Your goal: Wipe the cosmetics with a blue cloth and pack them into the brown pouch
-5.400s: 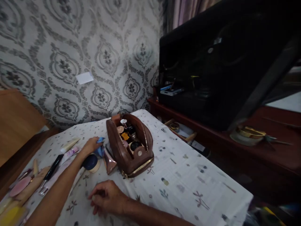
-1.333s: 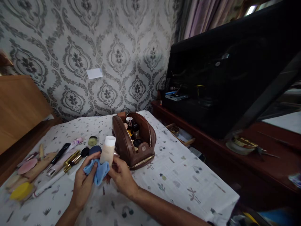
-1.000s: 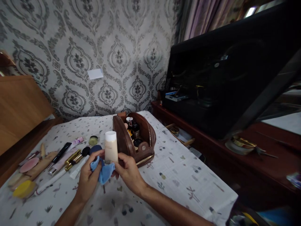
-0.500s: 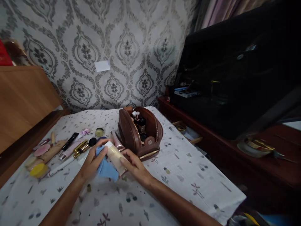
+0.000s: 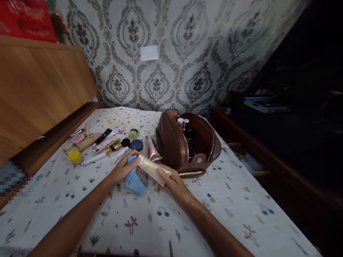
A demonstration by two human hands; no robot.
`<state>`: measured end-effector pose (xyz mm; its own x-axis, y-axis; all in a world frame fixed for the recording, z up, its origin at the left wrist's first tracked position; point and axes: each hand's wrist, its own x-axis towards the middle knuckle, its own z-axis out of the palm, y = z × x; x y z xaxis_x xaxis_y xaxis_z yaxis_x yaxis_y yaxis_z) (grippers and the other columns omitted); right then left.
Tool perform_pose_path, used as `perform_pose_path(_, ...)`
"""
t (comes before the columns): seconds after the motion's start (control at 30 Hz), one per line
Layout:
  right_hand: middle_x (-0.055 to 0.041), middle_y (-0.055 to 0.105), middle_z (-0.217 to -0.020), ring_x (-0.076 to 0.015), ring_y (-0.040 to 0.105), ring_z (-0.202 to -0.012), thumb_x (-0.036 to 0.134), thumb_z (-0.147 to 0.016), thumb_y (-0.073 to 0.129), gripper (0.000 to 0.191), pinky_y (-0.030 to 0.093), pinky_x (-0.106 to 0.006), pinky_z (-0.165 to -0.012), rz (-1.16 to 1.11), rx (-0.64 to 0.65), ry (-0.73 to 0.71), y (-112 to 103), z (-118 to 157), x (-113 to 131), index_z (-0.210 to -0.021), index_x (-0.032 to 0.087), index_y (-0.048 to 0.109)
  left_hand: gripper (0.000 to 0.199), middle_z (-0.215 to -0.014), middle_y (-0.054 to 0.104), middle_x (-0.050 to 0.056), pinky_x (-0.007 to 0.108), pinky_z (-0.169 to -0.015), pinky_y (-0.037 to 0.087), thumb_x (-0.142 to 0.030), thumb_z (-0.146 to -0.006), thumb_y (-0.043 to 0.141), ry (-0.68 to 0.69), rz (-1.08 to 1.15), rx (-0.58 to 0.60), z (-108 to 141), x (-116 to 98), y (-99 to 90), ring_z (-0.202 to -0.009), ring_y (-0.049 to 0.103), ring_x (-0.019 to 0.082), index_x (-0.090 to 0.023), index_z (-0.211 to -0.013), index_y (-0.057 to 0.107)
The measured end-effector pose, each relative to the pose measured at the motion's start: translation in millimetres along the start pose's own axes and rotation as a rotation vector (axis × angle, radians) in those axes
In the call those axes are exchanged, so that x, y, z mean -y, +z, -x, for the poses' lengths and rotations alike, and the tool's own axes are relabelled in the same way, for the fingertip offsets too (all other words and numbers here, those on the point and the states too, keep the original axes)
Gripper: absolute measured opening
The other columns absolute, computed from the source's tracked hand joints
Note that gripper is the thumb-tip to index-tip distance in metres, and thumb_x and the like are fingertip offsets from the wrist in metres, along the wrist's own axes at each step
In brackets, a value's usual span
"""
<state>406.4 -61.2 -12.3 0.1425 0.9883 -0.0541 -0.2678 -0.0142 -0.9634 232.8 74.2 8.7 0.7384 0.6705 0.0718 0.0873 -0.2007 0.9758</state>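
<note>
A cream-coloured squeeze tube (image 5: 152,170) with a white cap is held between my two hands, over the near middle of the table. My right hand (image 5: 173,182) grips the tube's flat end, thumb on top. Closed on a light blue cloth (image 5: 134,181), my left hand (image 5: 125,167) presses it against the cap end; part of the cloth hangs down below. Just beyond the hands lies a shiny pink tube (image 5: 153,151). To its right stands an unzipped brown toiletry bag (image 5: 171,146) with bottles inside, one with a rose-coloured cap (image 5: 185,123).
Several cosmetics are spread left of the hands: a yellow-lidded jar (image 5: 74,156), a black tube (image 5: 102,137), gold tubes (image 5: 114,146), a blue round container (image 5: 137,144). A patterned cloth (image 5: 150,228) covers the table. A wooden cabinet (image 5: 45,75) borders the left, a dark screen (image 5: 302,78) the right.
My head view has turned left and down, so the table and bag appear further right. Both hands still hold the tube and cloth; the tube now lies at a flatter angle.
</note>
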Motion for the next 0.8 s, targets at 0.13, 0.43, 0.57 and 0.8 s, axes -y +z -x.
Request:
perform_pose_path(0.13, -0.0039, 0.069, -0.081, -0.0152, 0.056, -0.064, 0.054, -0.09, 0.06, 0.05, 0.047, -0.027, -0.058, 0.296, -0.017, -0.138, -3, 5, -1, -0.122, 0.017, 0.068, 0.042, -0.065, 0.049, -0.005, 0.021, -0.053, 0.038, -0.061, -0.088, 0.051, -0.003, -0.062, -0.006, -2, 4, 1.7, -0.058, 0.045, 0.011, -0.019, -0.083, 0.053)
perform_pose_path(0.43, -0.0096, 0.067, -0.11, -0.0224, 0.064, -0.098, 0.037, -0.089, 0.064, 0.042, 0.053, -0.034, -0.088, 0.681, -0.098, -0.382, -4, 4, -17, -0.13, 0.024, 0.066, 0.047, -0.058, 0.047, -0.003, 0.023, -0.052, 0.035, -0.058, -0.092, 0.047, -0.028, -0.155, -0.049, -3, 10, -1.1, -0.057, 0.044, 0.012, -0.018, -0.067, 0.052)
perform_pose_path(0.57, -0.0105, 0.069, -0.114, -0.0235, 0.066, -0.101, 0.043, -0.09, 0.061, 0.042, 0.053, -0.036, -0.093, 0.751, -0.125, -0.421, -5, 4, -21, -0.127, 0.023, 0.067, 0.037, -0.071, 0.056, -0.001, 0.024, -0.059, 0.041, -0.051, -0.091, 0.05, 0.008, -0.161, -0.038, -1, 3, -6.0, -0.065, 0.052, 0.014, -0.017, -0.088, 0.063)
perform_pose_path(0.8, -0.0111, 0.071, -0.122, -0.0287, 0.074, -0.092, 0.055, -0.082, 0.067, 0.054, 0.062, -0.034, -0.071, 0.689, -0.146, -0.241, -37, -10, -37, -0.129, 0.03, 0.064, 0.043, -0.111, 0.064, 0.006, 0.03, -0.092, 0.047, -0.032, -0.085, 0.066, 0.157, -0.065, 0.216, -2, -8, -24.7, -0.106, 0.06, 0.021, -0.02, -0.126, 0.061)
